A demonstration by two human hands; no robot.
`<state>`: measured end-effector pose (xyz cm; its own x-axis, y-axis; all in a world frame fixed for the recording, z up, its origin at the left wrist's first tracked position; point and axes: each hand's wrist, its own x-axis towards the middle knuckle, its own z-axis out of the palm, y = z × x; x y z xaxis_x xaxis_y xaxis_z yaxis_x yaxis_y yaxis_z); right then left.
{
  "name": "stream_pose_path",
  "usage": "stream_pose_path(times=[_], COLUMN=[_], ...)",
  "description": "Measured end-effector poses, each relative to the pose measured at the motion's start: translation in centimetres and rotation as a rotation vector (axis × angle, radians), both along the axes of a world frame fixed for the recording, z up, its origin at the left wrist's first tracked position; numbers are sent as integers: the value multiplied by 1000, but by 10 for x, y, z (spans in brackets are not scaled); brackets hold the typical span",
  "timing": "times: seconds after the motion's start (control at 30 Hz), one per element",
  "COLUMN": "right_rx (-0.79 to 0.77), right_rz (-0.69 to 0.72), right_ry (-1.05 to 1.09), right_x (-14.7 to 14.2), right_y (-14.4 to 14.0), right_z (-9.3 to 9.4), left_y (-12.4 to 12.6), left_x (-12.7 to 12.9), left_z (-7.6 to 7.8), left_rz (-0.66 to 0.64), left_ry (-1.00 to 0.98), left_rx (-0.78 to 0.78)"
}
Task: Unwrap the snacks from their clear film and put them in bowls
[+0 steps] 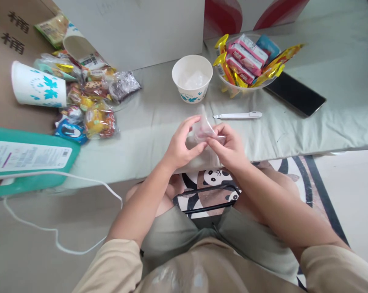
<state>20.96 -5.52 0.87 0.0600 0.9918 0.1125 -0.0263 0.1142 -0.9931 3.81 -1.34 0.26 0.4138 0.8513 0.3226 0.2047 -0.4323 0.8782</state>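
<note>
A crumpled piece of clear plastic wrap (203, 127), perhaps a small bag, is held up between my hands over the bench's front edge. My right hand (231, 148) pinches its right side between thumb and fingertips. My left hand (181, 143) curls round the other side, its thumb tip close to the right thumb. Just beyond stands a white paper bowl (192, 75) with blue leaf prints and some clear plastic inside. To the right of the wrap lies a white utility knife (238, 115).
Wrapped snacks (95, 93) and a tipped paper cup (39, 84) are at left, beside a green jug (34, 154). A clear bowl of packaged snacks (247, 61) and a black phone (296, 93) lie right. A white box (135, 28) stands behind; a white cable (89, 176) hangs left.
</note>
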Motion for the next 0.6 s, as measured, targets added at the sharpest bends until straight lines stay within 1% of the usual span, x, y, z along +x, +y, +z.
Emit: stream_pose_path(times=[0.03, 0.07, 0.1, 0.13, 0.17, 0.23, 0.27, 0.3, 0.33, 0.4, 0.43, 0.47, 0.53, 0.6], right_rx=[-44, -72, -82, -77, -65, -51, -56, -74, -102, -168, -188, -197, -194, -192], right_rz=[61, 99, 108, 85, 29, -101, -130, -113, -52, 107, 141, 130, 26, -57], right_ry=[96, 170, 208, 203, 157, 14, -34, -45, -24, 48, 66, 69, 61, 62], right_x=[-1, -2, -1, 0, 2, 6, 8, 10, 11, 12, 12, 13, 14, 16], right_y=[0, 0, 0, 2, 3, 7, 9, 11, 14, 18, 20, 22, 27, 32], right_z=[-1, -2, -3, -3, -3, -3, -2, -2, -1, 0, 1, 1, 2, 4], left_y=[-1, -1, 0, 1, 2, 5, 6, 6, 6, 4, 4, 4, 9, 19], left_x=[4, 7, 9, 11, 12, 14, 14, 14, 14, 14, 13, 11, 8, 6], left_z=[-1, -2, -3, -4, -4, -3, -1, 1, 3, 4, 4, 5, 9, 22], left_rz=[-53, -80, -78, -55, -23, 33, 41, 38, 27, 27, 60, 121, 282, 441], left_ry=[-38, -83, -130, -178, -226, -320, -356, -379, -384, -349, -315, -281, -237, -201], left_rx=[-103, -209, -304, -382, -441, -530, -570, -607, -638, -663, -647, -614, -525, -389])
